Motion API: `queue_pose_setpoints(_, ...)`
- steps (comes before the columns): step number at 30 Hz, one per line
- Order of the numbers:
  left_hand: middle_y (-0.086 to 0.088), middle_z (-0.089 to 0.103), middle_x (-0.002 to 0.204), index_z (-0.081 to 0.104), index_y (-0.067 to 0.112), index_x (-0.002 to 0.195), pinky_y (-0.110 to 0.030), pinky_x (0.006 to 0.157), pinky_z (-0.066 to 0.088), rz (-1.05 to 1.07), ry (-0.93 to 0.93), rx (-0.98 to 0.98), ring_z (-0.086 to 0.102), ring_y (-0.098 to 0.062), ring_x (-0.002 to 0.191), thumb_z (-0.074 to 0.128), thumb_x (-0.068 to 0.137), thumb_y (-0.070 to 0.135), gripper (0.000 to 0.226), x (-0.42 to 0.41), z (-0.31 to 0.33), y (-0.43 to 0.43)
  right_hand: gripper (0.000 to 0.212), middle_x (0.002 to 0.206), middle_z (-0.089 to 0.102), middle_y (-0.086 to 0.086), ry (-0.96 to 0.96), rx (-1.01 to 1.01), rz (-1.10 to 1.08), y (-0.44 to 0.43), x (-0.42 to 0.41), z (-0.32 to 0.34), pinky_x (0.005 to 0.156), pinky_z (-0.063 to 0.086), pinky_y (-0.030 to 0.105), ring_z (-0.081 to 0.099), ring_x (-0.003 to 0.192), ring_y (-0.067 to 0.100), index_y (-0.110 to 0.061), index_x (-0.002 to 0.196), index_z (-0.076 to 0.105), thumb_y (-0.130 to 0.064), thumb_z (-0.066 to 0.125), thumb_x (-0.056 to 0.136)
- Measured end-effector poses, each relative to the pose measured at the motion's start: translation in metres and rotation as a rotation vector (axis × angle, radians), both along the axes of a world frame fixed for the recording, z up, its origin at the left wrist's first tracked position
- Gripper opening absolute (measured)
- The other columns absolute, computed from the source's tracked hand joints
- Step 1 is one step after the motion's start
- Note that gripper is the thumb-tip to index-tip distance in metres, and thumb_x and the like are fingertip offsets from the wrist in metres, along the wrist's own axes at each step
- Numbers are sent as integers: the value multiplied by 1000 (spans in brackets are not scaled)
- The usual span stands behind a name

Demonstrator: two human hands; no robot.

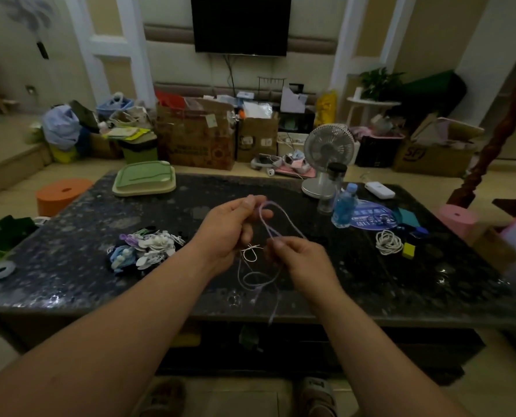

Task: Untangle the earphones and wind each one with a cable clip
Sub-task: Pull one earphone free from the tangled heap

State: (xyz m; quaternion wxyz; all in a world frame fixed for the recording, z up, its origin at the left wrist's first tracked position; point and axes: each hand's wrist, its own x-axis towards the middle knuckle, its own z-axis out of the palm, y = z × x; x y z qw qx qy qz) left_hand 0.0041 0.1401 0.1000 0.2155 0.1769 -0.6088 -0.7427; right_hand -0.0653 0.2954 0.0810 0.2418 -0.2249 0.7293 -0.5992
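both hands pinch a thin lilac earphone cable (pixel 269 228) above the speckled dark table (pixel 85 266): left hand (pixel 231 228) holds its loop's top, right hand (pixel 300 258) the lower strands.

The single head-worn wide-angle camera is looking forward and down, hovering close above the table (pixel 70 266) in mid-frame and facing the television (pixel 241 22) at the top edge.

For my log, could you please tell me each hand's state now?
Left hand: pinching the thin lilac earphone cable.
Right hand: pinching the same cable lower down.
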Motion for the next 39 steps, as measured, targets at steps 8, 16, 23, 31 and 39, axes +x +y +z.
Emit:
queue_pose_setpoints(8,-2,57,69,66,16,119,-19,38,25,183,-116,214,40,-8,44,40,111,43,39,4,-26,-29,28,61,47,-2,-147,-237,-135,16,-29,6,45,36,24,43,47,10,-16,117,68,-31,45,111)
queue_pose_setpoints(16,0,58,75,63,18,123,-18,38,28,57,59,347,40,-6,46,42,111,38,31,-10,-6,-9,36,53,41,-7,9,224,537,1,11,-23,45,24,22,32,46,8,-11,112,78,-41,60,104)
queue_pose_setpoints(23,0,60,73,62,27,128,-21,37,26,178,64,315,36,-7,42,40,111,42,32,-4,-4,-55,31,51,57,-13,-124,211,242,15,8,-52,44,33,14,47,42,-3,-14,122,72,-27,46,111)
queue_pose_setpoints(31,-3,62,71,64,28,129,-23,40,26,131,38,102,37,-10,42,42,111,38,30,3,2,-60,30,72,64,-11,23,307,66,25,-7,-82,55,38,23,55,64,5,-23,100,75,-26,47,109)
queue_pose_setpoints(39,-7,65,69,65,29,132,-19,37,28,98,-67,-265,36,-10,38,39,113,36,33,0,10,-68,25,98,69,-8,383,675,124,39,-24,-107,79,51,33,63,90,9,-32,101,69,-37,46,108)
